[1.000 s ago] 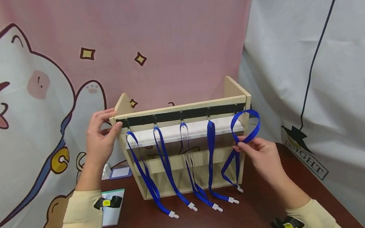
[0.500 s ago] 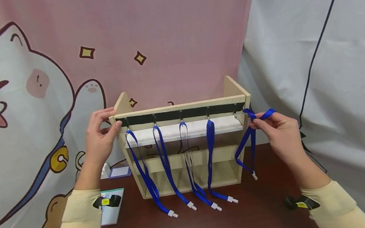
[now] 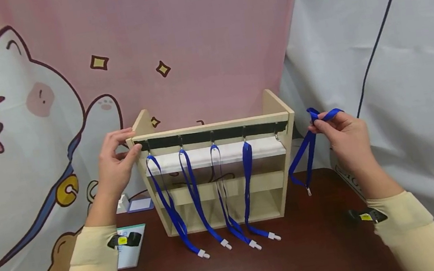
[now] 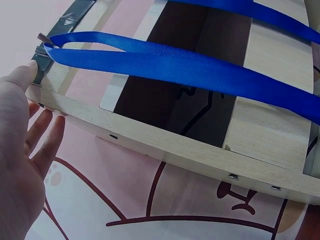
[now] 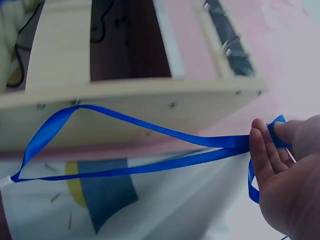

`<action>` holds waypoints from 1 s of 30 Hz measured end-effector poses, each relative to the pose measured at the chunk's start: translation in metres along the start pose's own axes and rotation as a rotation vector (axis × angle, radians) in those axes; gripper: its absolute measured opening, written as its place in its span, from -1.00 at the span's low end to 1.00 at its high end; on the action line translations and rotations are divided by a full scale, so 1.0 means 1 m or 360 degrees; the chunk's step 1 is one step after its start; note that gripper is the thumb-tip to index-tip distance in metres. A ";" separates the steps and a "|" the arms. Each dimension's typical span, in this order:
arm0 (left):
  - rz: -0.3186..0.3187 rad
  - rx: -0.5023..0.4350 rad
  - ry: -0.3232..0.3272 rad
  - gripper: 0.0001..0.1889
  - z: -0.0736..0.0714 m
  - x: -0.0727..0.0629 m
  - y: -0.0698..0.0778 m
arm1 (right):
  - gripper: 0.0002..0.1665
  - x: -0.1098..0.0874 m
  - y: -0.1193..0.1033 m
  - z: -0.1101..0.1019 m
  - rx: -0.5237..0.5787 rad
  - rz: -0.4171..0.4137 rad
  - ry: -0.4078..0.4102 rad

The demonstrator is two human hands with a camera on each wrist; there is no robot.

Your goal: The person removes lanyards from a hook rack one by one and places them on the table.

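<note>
A small pale wooden shelf rack [image 3: 228, 186] stands on the table. My left hand [image 3: 115, 166] holds its upper left corner, thumb on the front and fingers at the side. Off the rack's right side, my right hand [image 3: 347, 140] pinches a blue lanyard [image 3: 304, 156] by its upper part. The strap hangs down in a loop, with a white clip [image 5: 6, 181] at its lower end. Several blue lanyards, such as one near the middle [image 3: 196, 189], hang from metal hooks along the rack's black strip [image 3: 196, 138]. The rightmost hook [image 3: 277, 136] carries no lanyard.
On the dark red-brown table [image 3: 300, 253], a white card with writing [image 3: 129, 254] lies by my left forearm. A blue-edged badge holder [image 3: 140, 205] lies behind it. A pink printed cloth [image 3: 222, 51] hangs behind, and a white cloth [image 3: 393, 83] on the right.
My right hand has moved right and up with the lanyard, away from the rightmost hook and past the rack's side. My left hand stays on the corner.
</note>
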State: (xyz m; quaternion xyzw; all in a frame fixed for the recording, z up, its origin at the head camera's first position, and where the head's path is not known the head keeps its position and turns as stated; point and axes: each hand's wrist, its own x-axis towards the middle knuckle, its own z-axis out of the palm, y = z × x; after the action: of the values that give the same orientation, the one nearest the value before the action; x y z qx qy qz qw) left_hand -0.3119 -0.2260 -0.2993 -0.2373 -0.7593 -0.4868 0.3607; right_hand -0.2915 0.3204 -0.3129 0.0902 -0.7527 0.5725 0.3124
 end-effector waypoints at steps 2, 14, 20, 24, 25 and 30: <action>-0.0010 0.0006 -0.0002 -0.66 0.000 0.000 0.001 | -0.60 0.007 0.007 -0.002 -0.0062 0.0035 -0.0048; -0.0016 0.0025 -0.0003 -0.66 -0.002 -0.002 -0.001 | -0.62 0.050 0.059 0.002 -0.0362 0.0144 -0.0377; -0.0015 0.0035 0.0001 -0.66 -0.001 -0.002 -0.001 | -0.64 0.061 0.090 0.008 -0.0263 0.0197 -0.0398; -0.0035 0.0052 0.0005 -0.65 -0.001 -0.002 -0.001 | -0.67 0.062 0.107 0.013 -0.0137 0.0236 -0.0414; -0.0039 0.0059 0.0005 -0.65 0.000 -0.002 -0.002 | -0.68 0.062 0.110 0.013 -0.0127 0.0250 -0.0418; -0.0052 0.0075 0.0010 -0.65 0.000 -0.001 -0.010 | -0.65 0.057 0.127 0.011 -0.0214 0.0326 -0.0436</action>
State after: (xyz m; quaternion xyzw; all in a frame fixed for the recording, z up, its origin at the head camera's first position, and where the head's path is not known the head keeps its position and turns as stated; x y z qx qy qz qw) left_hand -0.3186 -0.2301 -0.3060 -0.2149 -0.7732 -0.4754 0.3606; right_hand -0.4029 0.3642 -0.3838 0.0691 -0.8301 0.5320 0.1524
